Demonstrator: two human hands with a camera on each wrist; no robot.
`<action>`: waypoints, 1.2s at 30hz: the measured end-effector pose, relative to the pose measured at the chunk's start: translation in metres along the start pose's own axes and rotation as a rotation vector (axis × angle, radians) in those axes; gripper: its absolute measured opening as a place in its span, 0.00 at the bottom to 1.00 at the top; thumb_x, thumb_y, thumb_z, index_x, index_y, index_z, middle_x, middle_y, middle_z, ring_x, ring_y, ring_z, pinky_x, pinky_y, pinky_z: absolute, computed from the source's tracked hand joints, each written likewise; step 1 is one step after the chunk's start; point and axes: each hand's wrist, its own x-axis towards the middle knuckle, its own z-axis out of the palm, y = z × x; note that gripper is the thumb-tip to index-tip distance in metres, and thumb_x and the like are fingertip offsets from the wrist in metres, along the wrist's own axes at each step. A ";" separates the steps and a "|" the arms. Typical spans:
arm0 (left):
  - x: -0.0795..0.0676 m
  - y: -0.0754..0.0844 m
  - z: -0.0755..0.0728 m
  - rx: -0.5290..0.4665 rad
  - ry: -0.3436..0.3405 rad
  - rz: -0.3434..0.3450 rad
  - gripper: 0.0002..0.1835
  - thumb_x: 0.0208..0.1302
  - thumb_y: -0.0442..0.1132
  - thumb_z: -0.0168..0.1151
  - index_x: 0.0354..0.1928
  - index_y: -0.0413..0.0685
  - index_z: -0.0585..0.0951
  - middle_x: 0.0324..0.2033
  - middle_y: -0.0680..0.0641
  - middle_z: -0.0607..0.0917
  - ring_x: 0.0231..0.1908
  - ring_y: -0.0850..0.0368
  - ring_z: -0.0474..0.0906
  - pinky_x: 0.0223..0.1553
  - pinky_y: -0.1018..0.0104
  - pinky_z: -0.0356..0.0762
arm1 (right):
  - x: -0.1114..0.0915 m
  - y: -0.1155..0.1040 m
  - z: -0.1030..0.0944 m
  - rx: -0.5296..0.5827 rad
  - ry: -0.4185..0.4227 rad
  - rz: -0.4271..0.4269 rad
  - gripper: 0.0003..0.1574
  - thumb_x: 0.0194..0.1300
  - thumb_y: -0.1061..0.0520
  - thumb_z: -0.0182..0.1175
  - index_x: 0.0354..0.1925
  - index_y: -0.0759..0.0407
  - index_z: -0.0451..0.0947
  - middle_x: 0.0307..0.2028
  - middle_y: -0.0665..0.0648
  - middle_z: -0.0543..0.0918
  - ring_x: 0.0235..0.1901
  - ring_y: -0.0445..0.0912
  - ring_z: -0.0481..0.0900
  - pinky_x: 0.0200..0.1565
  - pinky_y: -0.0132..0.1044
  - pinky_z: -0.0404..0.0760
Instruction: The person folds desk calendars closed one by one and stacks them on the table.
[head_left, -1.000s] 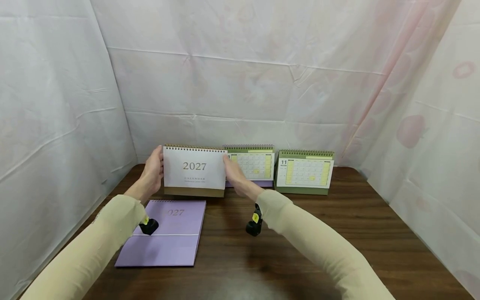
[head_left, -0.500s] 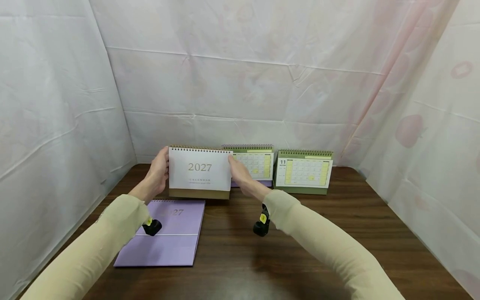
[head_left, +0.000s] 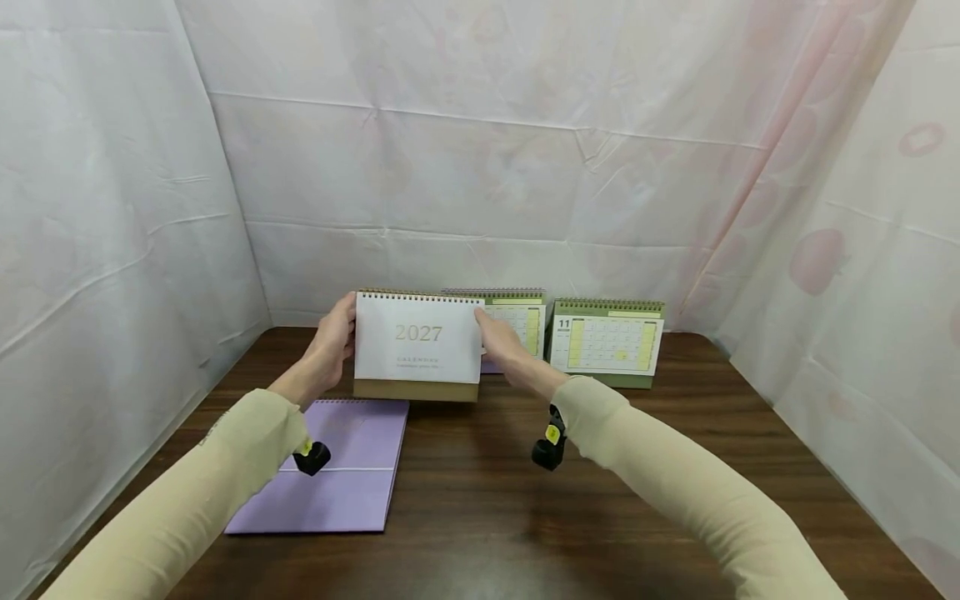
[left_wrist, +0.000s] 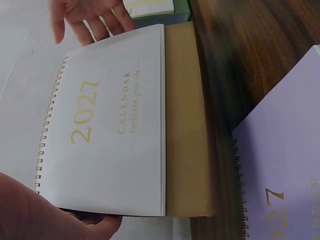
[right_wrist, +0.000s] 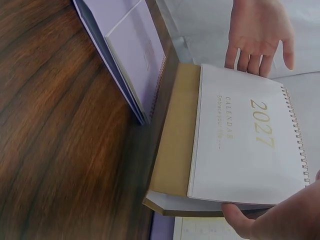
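A white-paged desk calendar with a gold-brown base and "2027" on its cover stands tilted back. My two hands hold it by its opposite side edges. My left hand is at its left edge, fingers reaching behind; the right wrist view shows that palm with the thumb spread. My right hand holds the right edge, thumb up by the spiral binding. Its palm also shows in the left wrist view. The calendar's base is close over the table, and its back is hidden.
A purple 2027 calendar lies flat in front, partly under my left forearm. Behind the held calendar, a green-and-purple one is partly covered. Another green calendar stands to its right. White sheeting walls the wooden table.
Both hands and the white desk calendar have moved to the right and slightly nearer, now covering more of the green-and-purple calendar behind. The other calendars have stayed put.
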 end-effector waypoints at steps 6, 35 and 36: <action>-0.002 0.000 0.006 0.049 0.006 0.014 0.42 0.72 0.67 0.27 0.77 0.48 0.38 0.77 0.46 0.40 0.77 0.48 0.34 0.76 0.47 0.37 | -0.002 -0.002 -0.014 -0.020 0.014 0.023 0.42 0.75 0.36 0.36 0.75 0.60 0.49 0.74 0.63 0.55 0.73 0.56 0.56 0.63 0.50 0.73; -0.020 -0.004 0.056 0.292 -0.049 -0.041 0.45 0.67 0.73 0.30 0.74 0.48 0.58 0.75 0.44 0.54 0.75 0.42 0.47 0.73 0.41 0.47 | -0.024 0.002 -0.073 -0.215 -0.081 0.121 0.38 0.78 0.40 0.30 0.76 0.58 0.43 0.76 0.63 0.45 0.72 0.59 0.55 0.55 0.52 0.79; -0.021 -0.005 0.058 0.283 -0.048 -0.041 0.43 0.67 0.73 0.31 0.67 0.45 0.66 0.69 0.42 0.65 0.70 0.43 0.58 0.71 0.44 0.52 | -0.025 0.002 -0.074 -0.219 -0.090 0.124 0.38 0.78 0.41 0.31 0.76 0.57 0.44 0.76 0.63 0.46 0.71 0.59 0.57 0.54 0.52 0.79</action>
